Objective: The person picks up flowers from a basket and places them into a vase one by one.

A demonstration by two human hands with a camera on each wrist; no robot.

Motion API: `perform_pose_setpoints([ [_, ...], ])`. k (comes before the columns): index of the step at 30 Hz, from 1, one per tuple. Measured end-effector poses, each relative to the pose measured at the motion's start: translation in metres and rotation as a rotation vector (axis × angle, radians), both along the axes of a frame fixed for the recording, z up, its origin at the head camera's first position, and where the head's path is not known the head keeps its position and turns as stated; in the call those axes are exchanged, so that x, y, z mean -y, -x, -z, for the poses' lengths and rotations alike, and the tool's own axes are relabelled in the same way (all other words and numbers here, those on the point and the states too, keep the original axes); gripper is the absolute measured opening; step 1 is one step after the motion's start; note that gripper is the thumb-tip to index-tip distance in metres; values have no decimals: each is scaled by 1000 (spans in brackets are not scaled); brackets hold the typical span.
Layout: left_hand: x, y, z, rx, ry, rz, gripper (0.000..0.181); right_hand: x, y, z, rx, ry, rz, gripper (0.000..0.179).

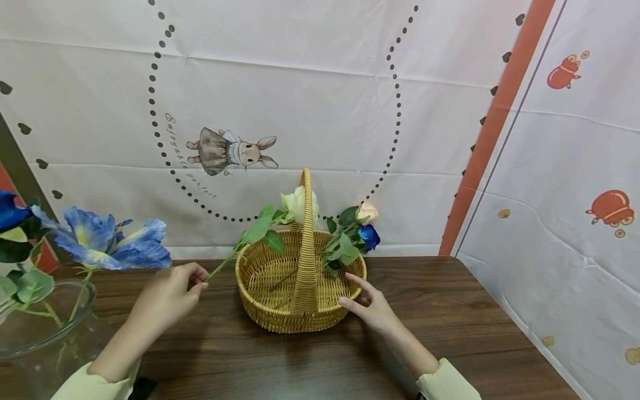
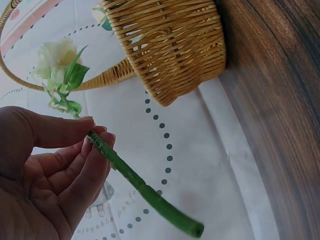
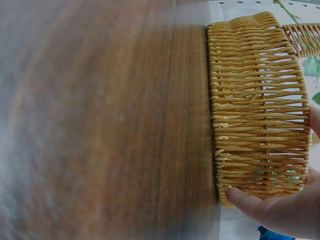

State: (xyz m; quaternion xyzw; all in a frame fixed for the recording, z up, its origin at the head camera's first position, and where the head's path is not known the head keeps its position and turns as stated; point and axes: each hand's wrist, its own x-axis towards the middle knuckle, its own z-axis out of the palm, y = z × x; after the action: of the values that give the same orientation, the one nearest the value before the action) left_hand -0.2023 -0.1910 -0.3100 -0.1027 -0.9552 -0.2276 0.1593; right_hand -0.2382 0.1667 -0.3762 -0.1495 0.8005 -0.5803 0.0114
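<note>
My left hand [image 1: 172,291] pinches the green stem [image 2: 125,172] of a white rose [image 1: 295,205] between thumb and fingers. The stem's cut end points down past the fingertips in the left wrist view. Slanting up to the right, the rose has its bloom behind the handle of a woven basket [image 1: 257,314], with leaves over the left rim. My right hand [image 1: 372,308] holds the basket's right rim, thumb and index finger over the edge; another finger lies against the outer wall in the right wrist view. A blue rose [image 1: 369,237] and a peach rose [image 1: 367,213] lean out over the right rim.
A glass vase [image 1: 92,297] stands at the left edge of the head view, holding a large blue flower [image 1: 107,239] and a darker blue bloom [image 1: 11,211]. The brown wooden table [image 1: 450,316] runs back to a white printed cloth [image 1: 320,111].
</note>
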Motion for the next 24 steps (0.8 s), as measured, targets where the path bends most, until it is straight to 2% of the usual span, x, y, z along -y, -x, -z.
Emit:
perform_pose_setpoints([
  [9,6,-16,-6,-82,41,-59,7,0,0,0,7,2,2,57],
  [18,12,-36,-18,-30,-26,-117,15,0,-1,-1,1,-2,6,57],
  [22,14,-47,-22,-33,-25,-141,19,0,-1,-1,4,-5,10,57],
  [24,15,-52,-24,-56,-26,-149,20,0,-1,-1,6,-5,10,57],
])
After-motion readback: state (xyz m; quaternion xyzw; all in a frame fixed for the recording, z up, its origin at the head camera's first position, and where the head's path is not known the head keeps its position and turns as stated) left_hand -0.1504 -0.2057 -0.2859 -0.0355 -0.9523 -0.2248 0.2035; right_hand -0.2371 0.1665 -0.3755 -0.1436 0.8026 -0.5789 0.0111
